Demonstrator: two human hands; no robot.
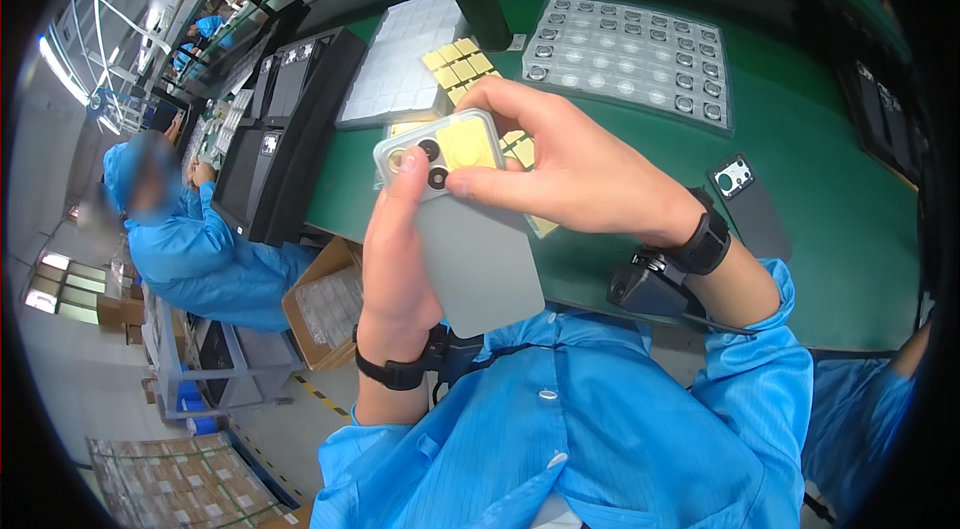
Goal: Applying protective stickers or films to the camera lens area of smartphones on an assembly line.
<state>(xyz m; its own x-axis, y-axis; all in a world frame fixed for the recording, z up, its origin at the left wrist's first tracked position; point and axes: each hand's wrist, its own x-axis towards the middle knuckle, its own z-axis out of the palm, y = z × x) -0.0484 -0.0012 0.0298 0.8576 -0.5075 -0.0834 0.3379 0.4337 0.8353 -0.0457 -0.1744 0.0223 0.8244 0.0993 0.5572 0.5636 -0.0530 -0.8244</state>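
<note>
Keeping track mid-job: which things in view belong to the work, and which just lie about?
Likely in the work:
- grey panel, held in left hand and right hand
- yellow pad on it
- yellow sheets behind
- tray of round parts
- second panel at right

Likely just lying about:
- cardboard box
- stacked cartons

Bright tube lights (63,69) upper left | green table (830,249) well lit | co-worker's head (146,177) blurred | edges bent, corners black

The left forearm (390,404) rises steeply left of the frame's center, the left hand (393,249) gripping with thumb (405,191) upright, while the right forearm (735,284) slants in from the lower right, the right hand (570,164) arching thumb and index finger (507,96) into a pincer.
</note>
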